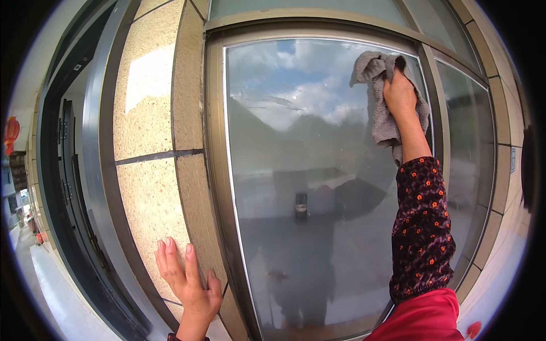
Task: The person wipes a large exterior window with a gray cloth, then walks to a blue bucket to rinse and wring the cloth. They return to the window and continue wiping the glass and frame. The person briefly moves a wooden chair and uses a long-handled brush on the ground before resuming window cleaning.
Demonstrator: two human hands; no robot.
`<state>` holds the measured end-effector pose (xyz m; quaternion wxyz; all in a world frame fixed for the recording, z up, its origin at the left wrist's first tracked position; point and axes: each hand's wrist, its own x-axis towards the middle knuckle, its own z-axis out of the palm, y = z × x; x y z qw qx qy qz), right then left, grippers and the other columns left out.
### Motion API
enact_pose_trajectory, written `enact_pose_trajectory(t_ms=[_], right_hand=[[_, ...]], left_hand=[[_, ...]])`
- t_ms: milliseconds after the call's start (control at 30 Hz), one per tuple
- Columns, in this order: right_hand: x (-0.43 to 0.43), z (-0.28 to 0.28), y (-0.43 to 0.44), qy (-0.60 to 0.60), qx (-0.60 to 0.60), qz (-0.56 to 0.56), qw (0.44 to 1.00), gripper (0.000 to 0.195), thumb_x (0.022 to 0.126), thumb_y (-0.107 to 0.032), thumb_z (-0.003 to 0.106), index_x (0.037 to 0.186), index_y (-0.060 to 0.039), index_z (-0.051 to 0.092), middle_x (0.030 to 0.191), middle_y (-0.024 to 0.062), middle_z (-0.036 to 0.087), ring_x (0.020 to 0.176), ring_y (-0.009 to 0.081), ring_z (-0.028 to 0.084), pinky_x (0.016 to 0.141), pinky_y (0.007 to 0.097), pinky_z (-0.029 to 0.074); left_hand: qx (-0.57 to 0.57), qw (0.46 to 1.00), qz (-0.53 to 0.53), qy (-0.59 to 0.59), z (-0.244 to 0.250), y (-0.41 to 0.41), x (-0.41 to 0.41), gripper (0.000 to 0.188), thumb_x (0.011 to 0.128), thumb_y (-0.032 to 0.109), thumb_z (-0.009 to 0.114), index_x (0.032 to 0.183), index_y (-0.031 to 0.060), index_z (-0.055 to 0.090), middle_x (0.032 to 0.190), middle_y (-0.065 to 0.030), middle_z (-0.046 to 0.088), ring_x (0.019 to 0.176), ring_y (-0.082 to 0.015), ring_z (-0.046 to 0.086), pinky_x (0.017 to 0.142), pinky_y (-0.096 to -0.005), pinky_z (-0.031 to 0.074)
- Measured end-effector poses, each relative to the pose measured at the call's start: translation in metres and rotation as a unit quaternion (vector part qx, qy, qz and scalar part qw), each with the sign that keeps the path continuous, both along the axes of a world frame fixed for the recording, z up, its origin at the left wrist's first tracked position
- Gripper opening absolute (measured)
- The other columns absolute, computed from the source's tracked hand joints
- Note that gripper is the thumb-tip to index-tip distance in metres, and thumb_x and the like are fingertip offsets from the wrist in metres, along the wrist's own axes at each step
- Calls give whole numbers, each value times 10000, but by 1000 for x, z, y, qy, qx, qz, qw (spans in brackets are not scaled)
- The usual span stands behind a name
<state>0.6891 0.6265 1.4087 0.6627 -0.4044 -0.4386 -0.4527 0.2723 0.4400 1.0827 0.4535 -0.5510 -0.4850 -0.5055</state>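
Note:
A large window pane [298, 149] in a brownish metal frame fills the middle of the view and reflects sky, hills and a dark figure. At its upper right my right hand [401, 93] presses a grey cloth [384, 115] against the glass, the cloth bunched at the fingers and hanging down below them. Some streaks show on the upper glass. My left hand [190, 281] rests with spread fingers on the speckled tile pillar [147, 200] left of the window, holding nothing.
Left of the pillar stands a dark metal door frame [96, 170]. A second, narrower pane [465, 149] lies right of the window's upright, with tiled wall [497, 115] beyond. A red lantern [11, 133] hangs at the far left.

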Motion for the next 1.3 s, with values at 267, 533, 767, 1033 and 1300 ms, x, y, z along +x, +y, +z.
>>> enact_pose_trajectory(t_ms=[267, 533, 767, 1033, 1300], right_hand=[[-145, -5, -7, -110, -12, 26, 994, 230, 731, -180, 652, 876, -8, 700, 913, 210, 661, 1012, 374, 558, 945, 455, 393], [-302, -119, -10, -395, -25, 298, 868, 357, 822, -143, 637, 1176, -123, 592, 1176, 122, 590, 1157, 287, 535, 1003, 399, 401], [-193, -3, -24, -384, 97, 199, 896, 293, 812, -122, 652, 1096, -58, 621, 1000, 155, 641, 932, 357, 621, 795, 428, 510], [-247, -18, -30, -465, 196, 101, 857, 448, 824, -242, 648, 1225, -55, 578, 1093, 186, 605, 932, 380, 592, 788, 478, 489], [-274, -62, 20, -494, 75, 188, 846, 375, 710, -158, 702, 1072, -93, 632, 1064, 124, 607, 1023, 325, 576, 863, 416, 481]], left_hand=[[1, 1000, 1, 11, 4, -2, -7, 805, 666, 12, 584, 1440, 66, 368, 1501, -265, 256, 1389, -499, 213, 1112, -599, 181], [-13, 1000, -4, 25, 5, -7, -9, 800, 679, 17, 583, 1447, 66, 363, 1496, -278, 257, 1378, -513, 225, 1105, -600, 200], [-3, 999, -29, 21, 4, 0, -3, 820, 662, 21, 591, 1445, 65, 355, 1497, -282, 255, 1371, -522, 233, 1098, -607, 209], [-12, 1000, -11, 12, 1, -8, -9, 832, 643, 11, 594, 1441, 64, 366, 1496, -282, 253, 1372, -526, 227, 1095, -619, 202], [-6, 1000, -18, 17, 2, -3, -6, 827, 637, 5, 587, 1434, 66, 374, 1501, -274, 244, 1380, -519, 215, 1098, -617, 197]])
